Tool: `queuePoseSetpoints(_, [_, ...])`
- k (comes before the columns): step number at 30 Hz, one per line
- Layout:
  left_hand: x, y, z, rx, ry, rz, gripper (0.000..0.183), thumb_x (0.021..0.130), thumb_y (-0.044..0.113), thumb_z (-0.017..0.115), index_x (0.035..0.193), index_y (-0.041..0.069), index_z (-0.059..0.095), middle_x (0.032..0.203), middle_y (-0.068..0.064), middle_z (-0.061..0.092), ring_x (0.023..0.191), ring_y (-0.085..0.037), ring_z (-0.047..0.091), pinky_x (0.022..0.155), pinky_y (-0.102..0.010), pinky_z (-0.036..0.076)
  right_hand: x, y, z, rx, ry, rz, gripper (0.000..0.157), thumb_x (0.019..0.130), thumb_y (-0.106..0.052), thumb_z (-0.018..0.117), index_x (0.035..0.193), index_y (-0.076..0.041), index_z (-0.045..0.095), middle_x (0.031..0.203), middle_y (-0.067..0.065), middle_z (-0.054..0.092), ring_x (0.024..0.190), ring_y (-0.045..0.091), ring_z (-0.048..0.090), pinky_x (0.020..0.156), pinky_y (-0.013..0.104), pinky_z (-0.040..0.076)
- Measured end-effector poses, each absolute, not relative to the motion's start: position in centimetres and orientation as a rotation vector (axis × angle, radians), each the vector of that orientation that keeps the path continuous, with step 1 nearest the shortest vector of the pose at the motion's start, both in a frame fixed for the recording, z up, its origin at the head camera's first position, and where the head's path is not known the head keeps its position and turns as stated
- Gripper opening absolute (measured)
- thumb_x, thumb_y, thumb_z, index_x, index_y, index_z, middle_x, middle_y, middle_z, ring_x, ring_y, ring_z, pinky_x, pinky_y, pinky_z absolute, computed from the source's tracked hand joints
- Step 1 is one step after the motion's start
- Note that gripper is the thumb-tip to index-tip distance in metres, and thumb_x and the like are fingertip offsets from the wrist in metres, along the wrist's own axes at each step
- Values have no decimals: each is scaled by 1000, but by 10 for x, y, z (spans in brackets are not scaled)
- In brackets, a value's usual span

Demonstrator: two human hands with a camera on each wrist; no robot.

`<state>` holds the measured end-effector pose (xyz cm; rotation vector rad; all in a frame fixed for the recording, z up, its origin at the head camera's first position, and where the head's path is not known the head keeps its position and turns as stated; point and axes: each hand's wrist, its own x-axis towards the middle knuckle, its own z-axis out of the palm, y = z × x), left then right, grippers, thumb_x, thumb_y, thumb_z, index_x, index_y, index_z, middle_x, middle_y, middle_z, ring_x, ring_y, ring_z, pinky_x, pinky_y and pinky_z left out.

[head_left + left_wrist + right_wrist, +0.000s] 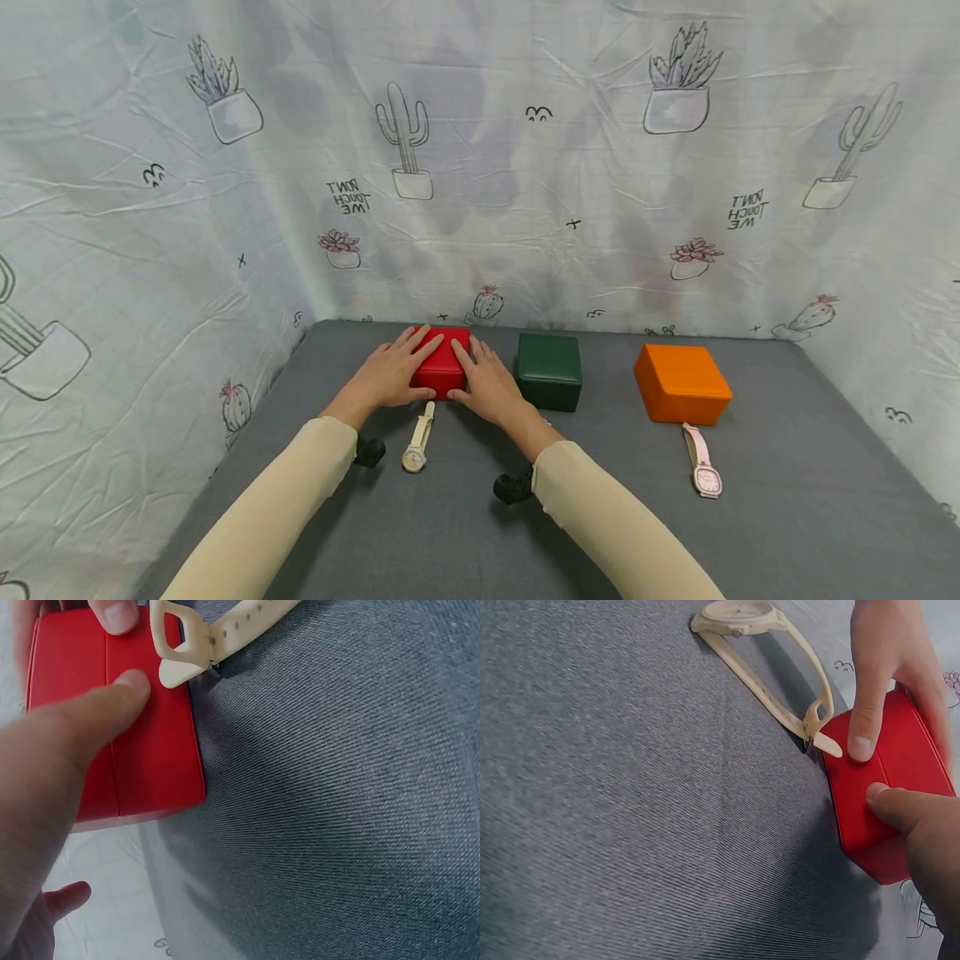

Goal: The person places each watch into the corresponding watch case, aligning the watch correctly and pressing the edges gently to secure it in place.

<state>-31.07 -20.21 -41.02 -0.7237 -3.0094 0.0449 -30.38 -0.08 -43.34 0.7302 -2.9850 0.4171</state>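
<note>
A closed red box sits at the back of the grey table, between both hands. My left hand holds its left side, with the thumb on the front face and a finger on top. On the right side my right hand holds it likewise; both thumbs press the front near the seam in the wrist views. The far fingers are mostly hidden behind the box. Just in front lies a cream wristwatch, its buckled strap end close against the red box. Its dial points away from the box.
A green box stands right of the right hand. Farther right is an orange box with a pink wristwatch before it. A white printed cloth hangs behind the table and at its sides.
</note>
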Motion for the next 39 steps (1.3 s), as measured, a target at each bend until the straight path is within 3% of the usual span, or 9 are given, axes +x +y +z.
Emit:
queuePoseSetpoints(7, [-309, -205, -412, -759, -2963, 15, 93, 78, 46, 75, 153, 18, 28, 160, -15, 24, 144, -42, 28, 100, -63, 43, -311, -3, -438, 730, -2992, 498, 97, 83, -44, 72, 157, -20, 14, 161, 14, 19, 147, 35, 25, 119, 47, 27])
queuePoseSetpoints(16, [-314, -205, -412, -743, -2988, -70, 92, 79, 45, 76, 154, 21, 27, 161, -13, 22, 146, -41, 24, 102, -58, 44, -322, -1, -436, 725, -3006, 634, 109, 78, -46, 77, 157, -18, 9, 161, 14, 18, 147, 34, 25, 119, 48, 27])
queuePoseSetpoints(25, [-313, -204, -411, -736, -3008, -128, 92, 78, 42, 77, 153, 21, 29, 161, -13, 22, 146, -42, 23, 102, -56, 45, -328, -3, -436, 691, -3049, 813, 116, 74, -42, 82, 157, -21, 3, 162, 15, 15, 144, 39, 29, 112, 52, 36])
queuePoseSetpoints(31, [-313, -205, -412, -729, -3019, -130, 92, 79, 42, 77, 153, 22, 28, 161, -12, 21, 146, -41, 23, 101, -55, 46, -331, -3, -433, 701, -3085, 919, 120, 73, -38, 84, 157, -24, -1, 163, 15, 10, 144, 38, 28, 110, 53, 38])
queuePoseSetpoints(39, [-314, -205, -408, -766, -3006, -93, 90, 79, 43, 76, 153, 22, 30, 160, -11, 25, 145, -41, 27, 103, -58, 43, -332, -3, -434, 709, -3095, 985, 118, 74, -33, 84, 157, -26, 1, 162, 14, 12, 138, 35, 39, 107, 50, 43])
